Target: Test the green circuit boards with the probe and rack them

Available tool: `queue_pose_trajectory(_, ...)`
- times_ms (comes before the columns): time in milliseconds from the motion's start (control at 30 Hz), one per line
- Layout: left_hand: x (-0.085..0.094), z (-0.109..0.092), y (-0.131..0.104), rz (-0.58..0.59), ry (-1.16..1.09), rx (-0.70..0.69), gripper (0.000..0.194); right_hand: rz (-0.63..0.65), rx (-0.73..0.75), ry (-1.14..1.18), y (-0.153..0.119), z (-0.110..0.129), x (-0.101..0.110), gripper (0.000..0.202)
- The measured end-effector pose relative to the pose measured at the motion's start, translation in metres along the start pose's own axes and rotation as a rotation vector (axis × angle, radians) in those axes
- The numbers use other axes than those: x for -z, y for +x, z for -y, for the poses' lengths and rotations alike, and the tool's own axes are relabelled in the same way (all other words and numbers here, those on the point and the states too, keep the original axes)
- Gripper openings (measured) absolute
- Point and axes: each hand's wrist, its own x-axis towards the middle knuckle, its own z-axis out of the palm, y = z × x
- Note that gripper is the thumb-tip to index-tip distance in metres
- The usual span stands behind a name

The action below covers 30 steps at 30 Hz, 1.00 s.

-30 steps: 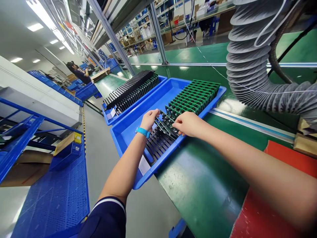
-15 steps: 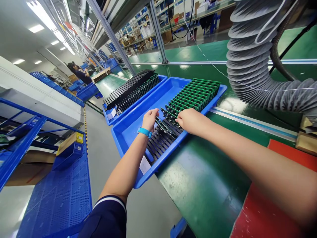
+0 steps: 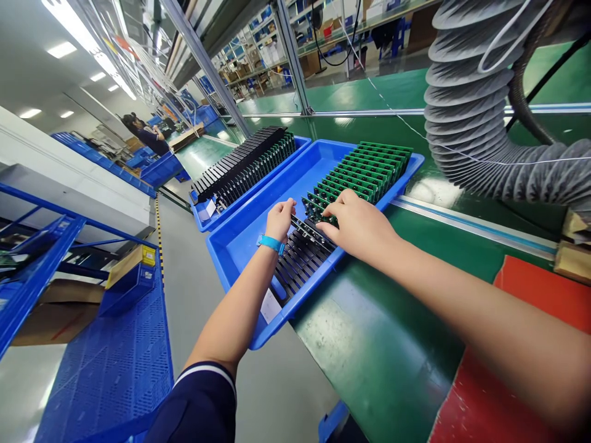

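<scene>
My left hand [image 3: 279, 223], with a blue band at the wrist, is closed in a pinch on the left end of a narrow circuit board [image 3: 311, 234]. The board lies slanted over the slots of a black rack [image 3: 295, 271] inside a blue tray [image 3: 240, 231]. My right hand [image 3: 357, 223] is beside the board's other end, thumb and forefinger apart, with nothing visible between them. Just beyond its fingers, several green circuit boards [image 3: 369, 172] stand upright in a row. The far fingers of both hands are partly hidden.
Behind sits a second blue tray [image 3: 203, 218] with a black rack [image 3: 240, 160] full of boards. A grey ribbed duct [image 3: 466, 98] hangs at the right over the green bench [image 3: 360, 320]. A red mat [image 3: 489, 381] lies near my right arm. Another person [image 3: 148, 135] is far left.
My right hand has opened its fingers and moved slightly away from the row of green boards. The narrow board at my left hand has turned a little, showing more of its face.
</scene>
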Motion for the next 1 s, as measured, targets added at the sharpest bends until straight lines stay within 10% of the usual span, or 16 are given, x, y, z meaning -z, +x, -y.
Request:
queue_pose_trajectory(233,0.000,-0.003,-0.002,0.064,-0.028,0.014,0.031,0.200,0.028,0.112,0.007,0.000,-0.006,0.021)
queue_pose_trajectory(1000,-0.009,-0.006,-0.002,0.162,-0.255,0.062,0.051,0.217,-0.133,0.036,0.004,0.002,0.003,0.023)
